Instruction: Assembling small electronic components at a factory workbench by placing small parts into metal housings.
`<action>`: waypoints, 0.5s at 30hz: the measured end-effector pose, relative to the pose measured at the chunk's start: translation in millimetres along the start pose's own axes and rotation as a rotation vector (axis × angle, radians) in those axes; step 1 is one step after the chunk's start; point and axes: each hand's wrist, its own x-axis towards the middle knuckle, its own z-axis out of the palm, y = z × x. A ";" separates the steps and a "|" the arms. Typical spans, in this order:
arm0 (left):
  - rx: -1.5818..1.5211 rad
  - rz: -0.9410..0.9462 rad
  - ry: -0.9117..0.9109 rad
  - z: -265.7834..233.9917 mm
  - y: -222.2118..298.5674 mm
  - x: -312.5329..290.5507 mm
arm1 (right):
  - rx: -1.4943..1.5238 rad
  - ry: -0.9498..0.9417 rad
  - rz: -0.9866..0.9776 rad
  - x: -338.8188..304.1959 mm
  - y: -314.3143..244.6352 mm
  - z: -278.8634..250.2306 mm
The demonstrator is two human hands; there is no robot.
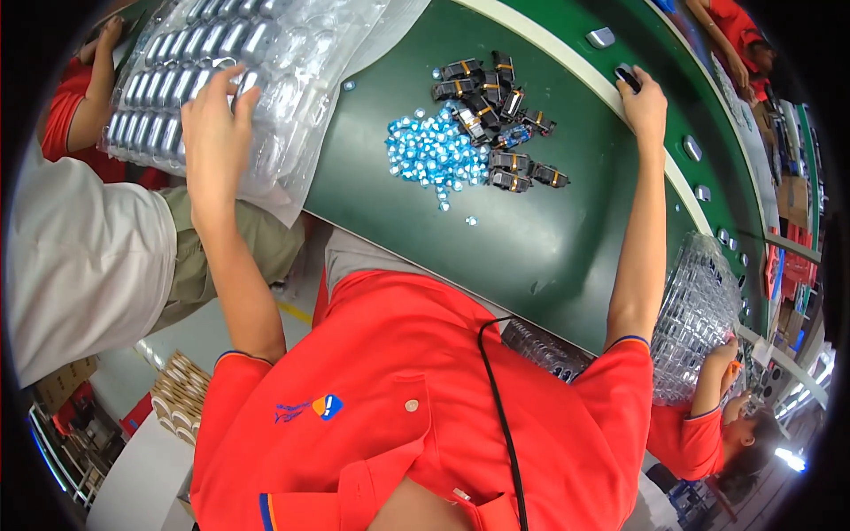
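While seemingly placing dark casing (627, 76) pinched in right hand (647, 104) onto conveyor (642, 44), should next release gently, but cannot tell grip of left hand (215, 126).

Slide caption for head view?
Left hand at a clear tray, right hand holding a small part by the green belt.

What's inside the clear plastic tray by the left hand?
Rows of silver casings sit in the clear plastic tray. The left hand covers part; what's directly behind it is hidden.

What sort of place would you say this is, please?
Probably a factory assembly line: silver casings lie spaced along what looks like a green conveyor belt, and similar ones sit in a clear plastic tray.
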 end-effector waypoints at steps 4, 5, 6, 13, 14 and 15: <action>0.012 -0.143 -0.135 10.6 -9.8 1.5 | 0.546 -0.148 -0.014 -81.8 -113.8 -57.2; 0.047 -0.113 -0.098 16.4 -8.7 3.4 | 0.750 -0.298 0.055 -114.0 -135.1 -81.8; 0.106 -0.098 -0.056 12.8 -10.6 1.4 | 0.788 -0.448 0.058 -142.4 -155.4 -102.0; -0.393 -0.241 -0.036 21.2 -35.2 1.5 | 0.712 -0.582 0.199 -214.7 -198.7 -111.9; -0.403 -0.226 0.007 17.3 -35.8 -2.5 | 0.717 -0.580 0.200 -219.2 -199.1 -110.9; -0.398 -0.224 0.011 15.7 -33.1 -9.9 | 0.708 -0.545 0.149 -223.8 -199.7 -109.6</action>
